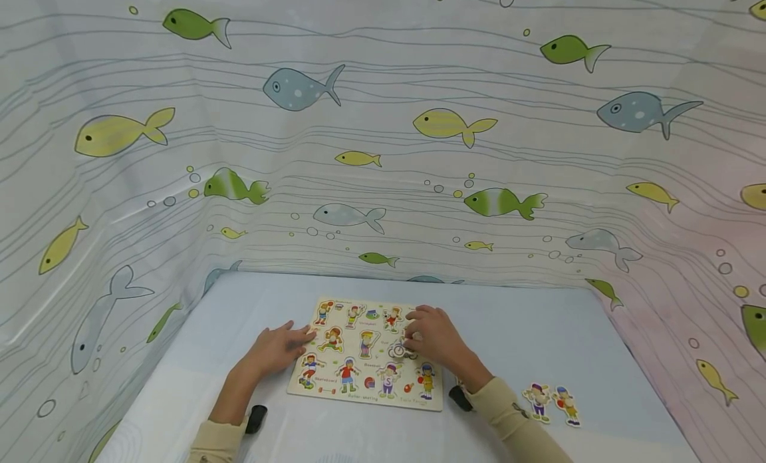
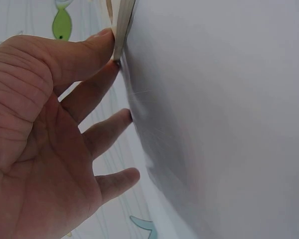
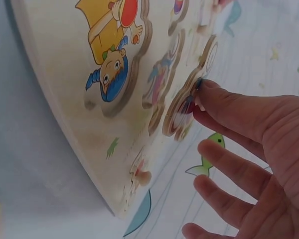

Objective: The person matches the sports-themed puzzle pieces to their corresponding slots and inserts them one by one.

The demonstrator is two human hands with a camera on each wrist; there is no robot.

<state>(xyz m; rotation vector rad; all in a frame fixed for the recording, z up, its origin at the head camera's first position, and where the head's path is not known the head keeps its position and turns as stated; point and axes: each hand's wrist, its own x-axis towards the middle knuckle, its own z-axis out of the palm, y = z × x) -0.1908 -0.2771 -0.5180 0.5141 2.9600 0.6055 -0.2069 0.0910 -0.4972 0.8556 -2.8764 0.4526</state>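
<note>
Wooden puzzle board [image 1: 349, 346] lies flat on the worktop [image 1: 509, 330], near its front edge and roughly midway between the side edges; left hand [image 1: 275, 348] at the board's left edge, thumb and fingertip touching it, remaining fingers spread. Right hand [image 1: 439, 334] over the board's right side, thumb and forefinger pinching the bicycle piece [image 1: 397, 350], hands well apart; whether that piece sits in its slot cannot be told. Toward the worktop's front right corner, two loose figures side by side: S-shirt piece [image 1: 538, 402] and blue-haired piece [image 1: 566, 406], both clear of the board.
</note>
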